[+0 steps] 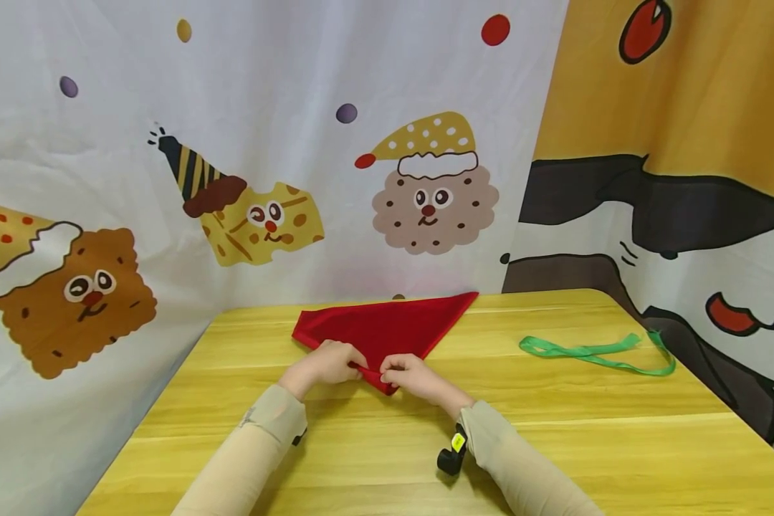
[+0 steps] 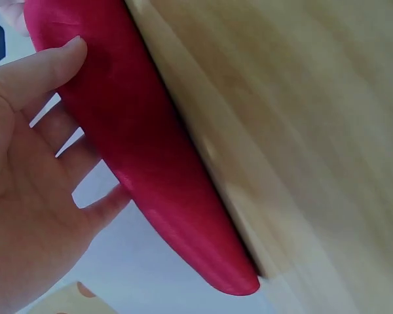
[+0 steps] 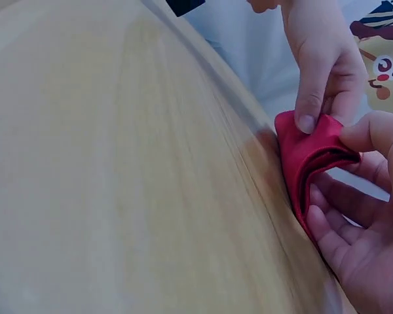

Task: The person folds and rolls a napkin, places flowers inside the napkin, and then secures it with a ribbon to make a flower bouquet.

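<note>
A red cloth (image 1: pixel 387 326) lies on the table in the head view, wide at the far side and narrowing toward the person. At its near end, the left hand (image 1: pixel 329 362) pinches the edge, thumb on top. Just beside it, the right hand (image 1: pixel 416 376) pinches the near tip between thumb and fingers. In the left wrist view the cloth (image 2: pixel 137 144) forms a smooth rounded fold along the tabletop, with the left thumb over it and the fingers behind. Stacked, curled layers of the cloth (image 3: pixel 301 150) show beside the right hand (image 3: pixel 373 216) in the right wrist view.
A looped green ribbon (image 1: pixel 580 351) lies on the right side of the wooden table (image 1: pixel 232 401). Behind the table hangs a white curtain (image 1: pixel 284 93) with cartoon prints. A black wrist device (image 1: pixel 451 455) sits at the right cuff.
</note>
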The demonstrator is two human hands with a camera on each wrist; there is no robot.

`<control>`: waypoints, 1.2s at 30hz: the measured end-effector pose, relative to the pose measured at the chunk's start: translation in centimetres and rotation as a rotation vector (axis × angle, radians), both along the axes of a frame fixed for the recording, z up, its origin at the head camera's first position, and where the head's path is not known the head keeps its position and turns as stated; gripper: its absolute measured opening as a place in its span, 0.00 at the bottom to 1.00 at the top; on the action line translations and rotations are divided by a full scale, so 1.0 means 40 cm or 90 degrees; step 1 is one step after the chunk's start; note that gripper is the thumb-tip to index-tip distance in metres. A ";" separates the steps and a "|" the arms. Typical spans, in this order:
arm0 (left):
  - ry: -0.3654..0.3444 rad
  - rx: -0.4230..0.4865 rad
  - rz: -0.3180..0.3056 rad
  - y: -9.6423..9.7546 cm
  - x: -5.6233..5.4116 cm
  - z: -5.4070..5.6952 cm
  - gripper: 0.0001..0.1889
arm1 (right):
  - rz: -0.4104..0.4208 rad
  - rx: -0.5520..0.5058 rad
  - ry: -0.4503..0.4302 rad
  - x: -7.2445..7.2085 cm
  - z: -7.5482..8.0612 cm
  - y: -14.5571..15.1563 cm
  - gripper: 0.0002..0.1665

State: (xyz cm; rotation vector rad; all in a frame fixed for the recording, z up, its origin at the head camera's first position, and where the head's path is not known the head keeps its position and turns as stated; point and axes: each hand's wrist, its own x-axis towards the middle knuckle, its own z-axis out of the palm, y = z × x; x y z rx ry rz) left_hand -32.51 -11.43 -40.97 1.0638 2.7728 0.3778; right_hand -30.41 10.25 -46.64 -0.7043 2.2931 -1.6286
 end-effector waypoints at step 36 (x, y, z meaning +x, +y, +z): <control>0.106 0.055 0.031 0.024 0.022 -0.001 0.10 | -0.184 0.116 0.002 -0.027 0.022 0.044 0.07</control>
